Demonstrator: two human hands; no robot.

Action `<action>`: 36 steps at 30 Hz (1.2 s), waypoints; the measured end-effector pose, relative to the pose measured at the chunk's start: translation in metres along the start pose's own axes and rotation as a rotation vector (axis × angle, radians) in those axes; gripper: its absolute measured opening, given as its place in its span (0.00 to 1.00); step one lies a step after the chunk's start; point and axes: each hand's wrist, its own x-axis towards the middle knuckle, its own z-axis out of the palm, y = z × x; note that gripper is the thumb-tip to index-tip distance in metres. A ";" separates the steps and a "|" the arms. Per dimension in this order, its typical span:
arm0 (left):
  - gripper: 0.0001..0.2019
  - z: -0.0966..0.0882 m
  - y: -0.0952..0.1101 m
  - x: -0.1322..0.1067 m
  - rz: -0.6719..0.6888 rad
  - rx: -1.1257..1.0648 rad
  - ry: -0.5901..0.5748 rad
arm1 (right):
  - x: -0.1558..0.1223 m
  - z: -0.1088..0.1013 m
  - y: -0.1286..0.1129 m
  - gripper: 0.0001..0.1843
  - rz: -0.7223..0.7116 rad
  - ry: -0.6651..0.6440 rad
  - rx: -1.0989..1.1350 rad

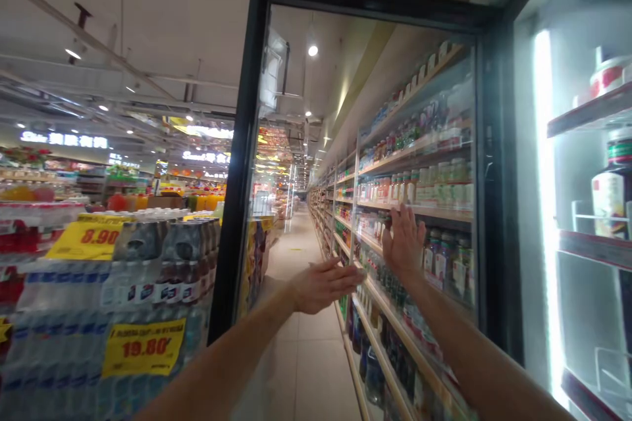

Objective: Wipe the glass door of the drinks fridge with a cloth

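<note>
A black-framed glass cooler door (257, 145) stands swung open in front of me. My right hand (403, 240) is flat against its glass with the fingers stretched upward. My left hand (323, 286) is open too, fingers extended to the right, at or just before the glass. Neither hand holds anything. Through the glass I see a long aisle and shelves of bottled drinks (424, 191).
The lit cooler interior (582, 243) on the right holds shelves with a few cartons and cups. Stacked packs of bottled water with yellow price signs (143, 345) stand on the left. A tiled aisle floor (306, 342) runs ahead.
</note>
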 end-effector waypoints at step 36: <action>0.21 -0.017 0.036 -0.087 -0.145 -0.044 -0.049 | 0.000 -0.003 -0.001 0.29 0.024 -0.027 0.059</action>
